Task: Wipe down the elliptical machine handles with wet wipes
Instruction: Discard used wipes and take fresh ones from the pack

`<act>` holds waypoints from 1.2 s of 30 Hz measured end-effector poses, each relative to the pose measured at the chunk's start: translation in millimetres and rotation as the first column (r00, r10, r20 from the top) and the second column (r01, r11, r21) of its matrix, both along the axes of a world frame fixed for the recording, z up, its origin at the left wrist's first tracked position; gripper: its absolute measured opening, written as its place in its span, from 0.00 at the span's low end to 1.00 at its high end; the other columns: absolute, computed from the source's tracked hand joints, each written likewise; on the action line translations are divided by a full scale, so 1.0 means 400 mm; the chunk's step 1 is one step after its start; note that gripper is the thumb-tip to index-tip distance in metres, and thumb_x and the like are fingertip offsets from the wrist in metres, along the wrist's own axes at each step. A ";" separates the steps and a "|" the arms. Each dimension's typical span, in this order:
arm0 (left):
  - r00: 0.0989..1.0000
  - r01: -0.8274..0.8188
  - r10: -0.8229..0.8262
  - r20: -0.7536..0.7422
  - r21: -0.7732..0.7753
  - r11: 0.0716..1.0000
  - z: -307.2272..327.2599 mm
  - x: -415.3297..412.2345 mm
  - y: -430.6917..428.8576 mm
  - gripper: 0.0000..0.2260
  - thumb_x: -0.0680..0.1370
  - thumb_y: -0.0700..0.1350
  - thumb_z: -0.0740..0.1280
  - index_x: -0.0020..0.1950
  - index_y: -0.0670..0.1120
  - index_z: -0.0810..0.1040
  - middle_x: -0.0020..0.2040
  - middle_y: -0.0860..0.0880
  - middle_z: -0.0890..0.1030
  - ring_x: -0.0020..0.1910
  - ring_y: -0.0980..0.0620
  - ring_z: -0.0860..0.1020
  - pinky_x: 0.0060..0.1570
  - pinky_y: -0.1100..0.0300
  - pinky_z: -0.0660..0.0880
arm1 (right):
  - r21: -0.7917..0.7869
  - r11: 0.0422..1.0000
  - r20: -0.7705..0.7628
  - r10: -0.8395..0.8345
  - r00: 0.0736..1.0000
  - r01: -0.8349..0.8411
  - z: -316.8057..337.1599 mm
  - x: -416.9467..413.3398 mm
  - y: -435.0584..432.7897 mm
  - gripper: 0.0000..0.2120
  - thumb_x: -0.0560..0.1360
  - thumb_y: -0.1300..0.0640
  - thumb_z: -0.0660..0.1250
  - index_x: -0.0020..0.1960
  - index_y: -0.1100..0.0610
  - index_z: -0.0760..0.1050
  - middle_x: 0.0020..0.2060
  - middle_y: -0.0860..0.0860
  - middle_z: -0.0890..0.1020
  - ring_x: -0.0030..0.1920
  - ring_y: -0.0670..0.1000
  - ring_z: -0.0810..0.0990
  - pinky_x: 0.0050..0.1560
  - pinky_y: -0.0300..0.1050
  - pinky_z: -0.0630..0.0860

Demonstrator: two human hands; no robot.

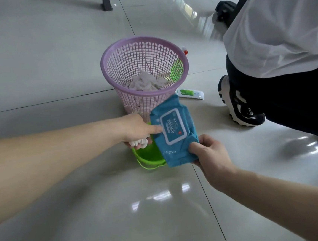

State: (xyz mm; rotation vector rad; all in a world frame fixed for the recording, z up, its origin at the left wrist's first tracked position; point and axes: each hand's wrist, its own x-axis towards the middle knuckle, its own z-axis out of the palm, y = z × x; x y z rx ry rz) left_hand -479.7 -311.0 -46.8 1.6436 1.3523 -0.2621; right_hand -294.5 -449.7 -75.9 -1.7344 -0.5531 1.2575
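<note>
Head view: pack [174, 130] above bucket [148, 157], long axis running from right hand [210, 154] toward basket [133, 101], label facing camera. Right hand pinches near end. Left hand [137, 129] grips crumpled wipe [139, 141], thumb on label edge.

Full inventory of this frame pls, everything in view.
wet wipes pack: 1, blue, held over the bucket
crumpled wipe: 1, white, in left hand
basket: 1, purple mesh, on floor
used wipes: heap, whitish, inside basket
bucket: 1, green, on floor under pack
packet: 1, white-green, on floor right of basket
spray bottle: 1, green, behind basket, partly hidden
other person's shoe: 1, black-white, right
left hand: grips crumpled wipe, one finger on pack
right hand: grips pack's near corner
</note>
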 end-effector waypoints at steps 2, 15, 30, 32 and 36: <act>0.999 0.046 -0.043 -0.029 0.100 0.994 0.016 -0.013 -0.001 0.21 0.79 0.60 0.67 0.40 0.43 0.82 0.30 0.46 0.82 0.25 0.50 0.76 0.32 0.61 0.75 | 0.035 0.999 -0.076 0.009 0.997 -0.007 -0.004 -0.011 0.008 0.04 0.67 0.65 0.66 0.41 0.63 0.73 0.37 0.56 0.74 0.40 0.56 0.75 0.42 0.50 0.79; 0.632 0.766 -0.481 -0.608 0.582 0.272 0.012 -0.040 -0.116 0.38 0.75 0.70 0.64 0.76 0.47 0.66 0.62 0.49 0.78 0.57 0.44 0.79 0.56 0.51 0.73 | -0.226 0.757 -0.268 0.557 0.786 -0.613 0.103 0.027 0.146 0.15 0.71 0.64 0.58 0.56 0.66 0.74 0.42 0.58 0.83 0.39 0.54 0.82 0.43 0.44 0.79; 0.999 0.004 0.010 -0.038 0.339 0.941 -0.022 -0.046 -0.103 0.22 0.74 0.66 0.71 0.40 0.46 0.76 0.40 0.48 0.81 0.37 0.50 0.79 0.30 0.58 0.68 | 0.008 0.898 -0.236 0.429 0.872 -0.440 0.002 -0.054 0.089 0.11 0.81 0.64 0.63 0.57 0.63 0.82 0.48 0.56 0.87 0.43 0.51 0.85 0.43 0.43 0.81; 0.998 -0.067 0.070 0.000 0.302 0.951 -0.022 -0.040 -0.103 0.23 0.74 0.66 0.71 0.40 0.47 0.75 0.38 0.50 0.79 0.35 0.53 0.77 0.29 0.60 0.67 | 0.027 0.922 -0.251 0.381 0.890 -0.387 0.016 -0.063 0.089 0.12 0.82 0.62 0.61 0.57 0.64 0.82 0.47 0.56 0.86 0.42 0.51 0.85 0.42 0.41 0.81; 0.987 -0.157 0.155 0.030 0.285 0.946 -0.012 -0.036 -0.092 0.23 0.77 0.65 0.68 0.36 0.47 0.72 0.34 0.52 0.75 0.32 0.55 0.73 0.28 0.62 0.63 | 0.069 0.905 -0.083 0.425 0.901 -0.421 0.028 -0.060 0.089 0.13 0.81 0.53 0.67 0.60 0.60 0.81 0.49 0.53 0.87 0.47 0.50 0.86 0.46 0.41 0.80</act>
